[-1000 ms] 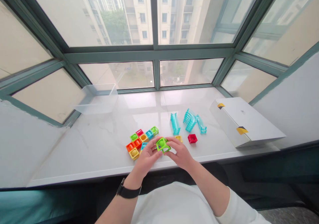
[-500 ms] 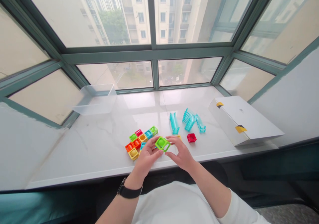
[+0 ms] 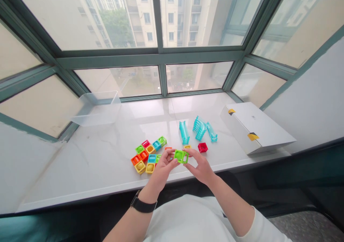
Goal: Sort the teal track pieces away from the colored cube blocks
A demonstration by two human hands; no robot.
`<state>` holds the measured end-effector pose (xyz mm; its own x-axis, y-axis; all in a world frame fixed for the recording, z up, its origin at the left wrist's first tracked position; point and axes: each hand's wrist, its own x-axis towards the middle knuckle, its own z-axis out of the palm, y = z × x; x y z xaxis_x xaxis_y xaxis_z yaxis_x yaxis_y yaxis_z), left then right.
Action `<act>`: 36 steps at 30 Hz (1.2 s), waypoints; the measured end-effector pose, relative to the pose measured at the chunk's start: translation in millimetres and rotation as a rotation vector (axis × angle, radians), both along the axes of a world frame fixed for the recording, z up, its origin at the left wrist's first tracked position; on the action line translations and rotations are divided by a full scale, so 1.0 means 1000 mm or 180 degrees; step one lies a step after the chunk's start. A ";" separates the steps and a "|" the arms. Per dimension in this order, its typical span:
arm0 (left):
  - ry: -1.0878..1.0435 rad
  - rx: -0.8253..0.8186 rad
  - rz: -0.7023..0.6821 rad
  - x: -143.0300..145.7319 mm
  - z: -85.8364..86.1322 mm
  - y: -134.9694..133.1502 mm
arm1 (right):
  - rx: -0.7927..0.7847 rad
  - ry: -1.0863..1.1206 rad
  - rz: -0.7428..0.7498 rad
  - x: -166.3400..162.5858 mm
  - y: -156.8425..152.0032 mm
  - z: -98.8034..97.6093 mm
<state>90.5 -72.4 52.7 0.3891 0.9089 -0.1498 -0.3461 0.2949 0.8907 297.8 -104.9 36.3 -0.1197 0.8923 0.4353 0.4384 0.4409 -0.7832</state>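
A light green hollow cube block [image 3: 181,156] is held up between both hands, a round recess showing on one face and an opening on another. My left hand [image 3: 165,166] grips its left side, fingers closed. From the right, my right hand [image 3: 199,166] pinches it between thumb and fingers. Left of my hands lie several coloured cube blocks [image 3: 143,156] in red, orange, yellow, blue and green, some partly hidden by my left hand. Just beyond my right hand sit a red block [image 3: 202,147] and a partly covered yellow block [image 3: 187,147].
Turquoise track pieces [image 3: 199,128] lie on the white sill [image 3: 102,170] behind the blocks. A clear plastic bin [image 3: 96,109] stands at the back left, and a white box [image 3: 258,127] with yellow-and-black tabs at the right. Framed windows [image 3: 158,61] border the back.
Both hands have moved slightly right with the green block, which has turned a little. More blocks show beside my left hand. The whole view has shifted slightly.
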 end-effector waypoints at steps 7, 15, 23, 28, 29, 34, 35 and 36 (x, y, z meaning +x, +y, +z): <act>0.0536 -0.0026 0.0075 -0.004 -0.001 0.008 | -0.0128 -0.0038 -0.0244 0.036 -0.009 -0.001; 0.1106 0.0143 0.0957 -0.058 -0.018 0.028 | -0.0910 -0.0754 -0.0345 0.076 -0.014 -0.018; 0.1358 0.0064 0.1337 -0.099 -0.025 0.028 | -0.1464 -0.1115 -0.0242 0.060 -0.010 -0.038; 0.1347 0.0061 0.1511 -0.110 -0.027 0.025 | -0.1514 -0.1253 -0.0245 0.057 -0.006 -0.046; 0.1338 0.0058 0.1536 -0.111 -0.028 0.025 | -0.1513 -0.1254 -0.0232 0.057 -0.005 -0.047; 0.1320 0.0041 0.1573 -0.111 -0.029 0.028 | -0.1507 -0.1266 -0.0211 0.055 -0.004 -0.048; 0.1308 0.0048 0.1568 -0.111 -0.029 0.029 | -0.1502 -0.1276 -0.0210 0.055 -0.004 -0.047; 0.1292 0.0060 0.1568 -0.110 -0.028 0.029 | -0.1502 -0.1287 -0.0207 0.054 -0.004 -0.047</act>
<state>-20.0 -43.4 24.3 -0.1596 0.9707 -0.1798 -0.0710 0.1704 0.9828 352.0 -108.8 -10.7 -0.1316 0.9884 -0.0759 0.7552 0.0504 -0.6535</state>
